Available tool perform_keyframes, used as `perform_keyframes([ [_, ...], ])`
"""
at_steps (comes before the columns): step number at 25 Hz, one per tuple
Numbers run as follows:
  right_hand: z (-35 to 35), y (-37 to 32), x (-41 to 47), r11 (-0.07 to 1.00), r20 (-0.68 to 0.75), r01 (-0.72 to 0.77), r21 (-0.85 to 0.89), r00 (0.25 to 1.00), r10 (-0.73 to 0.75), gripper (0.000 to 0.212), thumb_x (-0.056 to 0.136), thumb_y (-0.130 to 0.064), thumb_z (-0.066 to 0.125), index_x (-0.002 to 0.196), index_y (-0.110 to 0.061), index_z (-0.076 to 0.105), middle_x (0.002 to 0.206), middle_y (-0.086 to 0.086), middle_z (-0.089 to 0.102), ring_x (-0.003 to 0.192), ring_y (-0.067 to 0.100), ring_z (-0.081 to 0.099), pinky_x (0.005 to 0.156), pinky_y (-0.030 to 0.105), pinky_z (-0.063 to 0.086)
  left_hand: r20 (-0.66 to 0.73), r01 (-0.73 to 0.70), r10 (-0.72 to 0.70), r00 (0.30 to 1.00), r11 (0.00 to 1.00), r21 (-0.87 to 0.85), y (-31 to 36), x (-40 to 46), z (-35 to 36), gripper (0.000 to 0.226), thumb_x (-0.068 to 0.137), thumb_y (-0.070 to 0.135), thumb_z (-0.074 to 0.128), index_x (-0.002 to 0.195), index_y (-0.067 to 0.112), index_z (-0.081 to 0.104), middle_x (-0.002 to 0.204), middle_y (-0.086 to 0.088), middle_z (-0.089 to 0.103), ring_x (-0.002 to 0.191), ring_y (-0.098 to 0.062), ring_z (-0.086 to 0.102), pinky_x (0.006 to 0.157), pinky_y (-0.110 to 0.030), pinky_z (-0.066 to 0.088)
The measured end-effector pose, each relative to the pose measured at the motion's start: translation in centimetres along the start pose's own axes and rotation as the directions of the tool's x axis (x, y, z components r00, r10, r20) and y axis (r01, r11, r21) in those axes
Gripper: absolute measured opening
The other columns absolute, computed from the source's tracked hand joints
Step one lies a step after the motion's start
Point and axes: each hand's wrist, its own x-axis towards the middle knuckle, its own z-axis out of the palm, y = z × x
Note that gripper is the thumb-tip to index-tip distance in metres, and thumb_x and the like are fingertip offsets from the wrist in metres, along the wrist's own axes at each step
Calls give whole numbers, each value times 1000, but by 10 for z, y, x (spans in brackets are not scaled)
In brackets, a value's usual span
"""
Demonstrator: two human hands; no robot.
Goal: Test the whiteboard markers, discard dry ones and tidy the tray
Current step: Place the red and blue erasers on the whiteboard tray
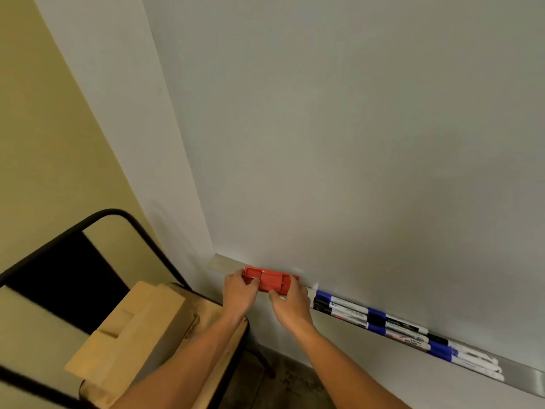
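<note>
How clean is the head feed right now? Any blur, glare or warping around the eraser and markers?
Head view: dim, warm light; the whiteboard is evenly lit, without glare, with a faint shadow at right. Wide-angle warping bows the tray and board edge. The red eraser and both hands, left and right, are slightly soft; marker labels are unreadable.

At my eight o'clock stands a black-framed chair (pixel 129 228) with a brown cardboard box (pixel 132 329) on its seat. Yellow wall (pixel 38 137) fills nine o'clock; dark speckled floor (pixel 292 379) lies at six.
</note>
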Motion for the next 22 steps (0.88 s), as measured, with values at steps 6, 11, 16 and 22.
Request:
perform_keyframes([
  [6,14,3,29,964,-152,-198,-176,973,172,47,91,-43,58,136,-29,52,144,11,41,132,36,35,114,44,31,179,-22,6,984,996,86,-23,45,28,32,78,36,56,103,21,68,92,1,69,84,-17,67,84,-43,57],
  [11,25,10,39,943,-195,-259,-207,956,220,46,90,-45,58,133,-27,54,147,9,40,131,33,37,112,43,36,281,-59,18,959,989,138,-31,61,38,25,78,36,56,98,25,67,88,3,70,82,-16,66,83,-42,57],
  [16,34,10,45,951,-231,-234,-204,955,185,46,92,-42,57,133,-22,53,146,9,39,132,29,37,115,40,33,355,-154,91,930,976,155,-13,53,32,17,89,17,58,102,13,69,87,0,72,79,-14,66,80,-34,56],
  [22,35,18,42,937,-274,-268,-224,940,203,62,91,-44,58,142,-13,42,145,11,38,133,29,36,114,41,37,410,-214,136,902,965,152,-10,47,36,16,93,15,57,105,14,67,90,1,70,76,-7,62,65,-12,43],
])
